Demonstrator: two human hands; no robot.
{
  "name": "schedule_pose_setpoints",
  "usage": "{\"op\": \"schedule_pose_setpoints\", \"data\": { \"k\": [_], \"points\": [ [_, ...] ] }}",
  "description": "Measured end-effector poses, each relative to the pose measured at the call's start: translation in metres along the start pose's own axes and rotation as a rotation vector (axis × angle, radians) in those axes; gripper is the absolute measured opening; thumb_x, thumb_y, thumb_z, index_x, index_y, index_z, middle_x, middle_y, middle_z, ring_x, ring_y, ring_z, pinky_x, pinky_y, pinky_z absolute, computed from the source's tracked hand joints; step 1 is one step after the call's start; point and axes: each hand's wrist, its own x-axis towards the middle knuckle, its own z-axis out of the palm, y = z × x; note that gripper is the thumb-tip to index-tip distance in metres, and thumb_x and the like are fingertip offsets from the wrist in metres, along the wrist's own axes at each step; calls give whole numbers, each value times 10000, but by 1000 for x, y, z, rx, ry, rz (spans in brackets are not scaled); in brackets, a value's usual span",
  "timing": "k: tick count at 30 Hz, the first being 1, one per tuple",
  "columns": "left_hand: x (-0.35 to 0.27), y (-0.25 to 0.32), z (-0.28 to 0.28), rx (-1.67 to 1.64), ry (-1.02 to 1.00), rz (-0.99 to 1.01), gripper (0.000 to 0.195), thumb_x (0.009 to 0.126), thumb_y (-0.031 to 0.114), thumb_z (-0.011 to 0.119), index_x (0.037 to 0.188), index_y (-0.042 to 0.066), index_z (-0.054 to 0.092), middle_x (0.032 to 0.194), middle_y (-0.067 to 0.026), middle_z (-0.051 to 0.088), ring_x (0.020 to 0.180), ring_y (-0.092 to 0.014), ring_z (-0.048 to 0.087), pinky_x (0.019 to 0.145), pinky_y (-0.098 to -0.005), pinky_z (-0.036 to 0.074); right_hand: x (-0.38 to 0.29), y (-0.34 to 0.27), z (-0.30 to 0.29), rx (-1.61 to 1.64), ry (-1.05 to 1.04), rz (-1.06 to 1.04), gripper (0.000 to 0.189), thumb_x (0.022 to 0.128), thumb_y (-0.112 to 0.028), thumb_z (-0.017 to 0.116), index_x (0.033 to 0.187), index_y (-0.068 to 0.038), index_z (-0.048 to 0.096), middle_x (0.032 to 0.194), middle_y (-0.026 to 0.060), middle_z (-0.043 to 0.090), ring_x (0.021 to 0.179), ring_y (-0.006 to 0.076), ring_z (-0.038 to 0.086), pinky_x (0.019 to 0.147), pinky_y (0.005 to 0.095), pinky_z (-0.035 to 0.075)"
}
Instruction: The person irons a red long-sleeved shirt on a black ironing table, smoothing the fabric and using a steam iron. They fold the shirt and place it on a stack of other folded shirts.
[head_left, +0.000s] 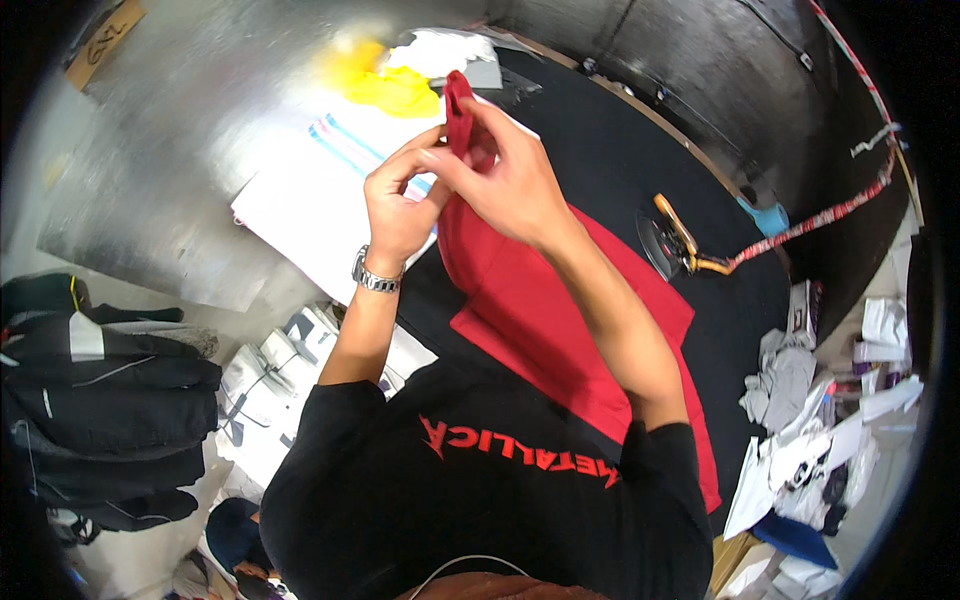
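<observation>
A red cloth garment (540, 300) lies across the black-covered table and runs down along my right side. One narrow end of it is raised and folded between my two hands. My left hand (405, 187), with a metal-band watch at the wrist, pinches the raised cloth from the left. My right hand (510, 169) grips the same end from the right, its thumb close to my left fingers. Part of the fingers is hidden behind the cloth. An electric iron (664, 240) with a tape-wrapped cord rests on the table right of the garment.
White cloth with blue and pink stripes (300, 217) lies to the left, with yellow cloth (397, 90) beyond it. Dark garments (120, 397) are piled at lower left, near white packets (262, 375). A light-blue roll (769, 217) is at the table's far edge. Scraps (817, 450) clutter the right.
</observation>
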Motion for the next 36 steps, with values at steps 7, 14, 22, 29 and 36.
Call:
{"op": "schedule_pose_setpoints", "data": {
  "k": [7, 14, 22, 29, 36],
  "points": [
    [-43, -17, 5, -10, -240, -199, 624, 816, 138, 856, 1380, -12, 633, 1518, -216, 575, 1352, -317, 612, 1124, -435, 494, -12, 15, -63, -60, 323, 91, 247, 967, -184, 729, 1099, 24, 753, 875, 148, 783, 718, 181, 714, 656, 348, 542],
    [-220, -119, 15, 564, -457, -313, 540, 804, 188, 879, 1274, 27, 668, 1328, -177, 680, 1224, -365, 650, 1052, -422, 507, -136, 34, -140, 112, 561, 417, 270, 983, -113, 757, 1220, 13, 725, 1021, 9, 752, 821, 44, 648, 704, 219, 509],
    [-249, -122, 12, 472, -367, -337, 203, 851, 33, 770, 1033, 11, 686, 1086, -160, 698, 964, -325, 711, 833, -383, 573, -393, 94, -140, 280, 1002, 915, 215, 987, -72, 728, 1191, -12, 699, 1052, 29, 753, 857, 108, 700, 731, 257, 561],
    [-234, -132, 9, 526, -534, -304, 173, 840, 27, 762, 995, 23, 686, 1015, -144, 689, 878, -311, 706, 790, -372, 572, -427, 130, -107, 288, 977, 1021, 167, 1020, -85, 683, 1170, -11, 674, 1045, 49, 745, 861, 132, 714, 734, 320, 629],
    [-227, -142, 3, 524, -523, -322, 124, 854, 26, 720, 967, 14, 673, 937, -142, 684, 831, -327, 693, 746, -393, 568, -378, 103, -136, 500, 1015, 740, 255, 1018, -76, 684, 1261, -11, 644, 1047, 64, 754, 842, 139, 729, 745, 328, 620]
  ]
}}
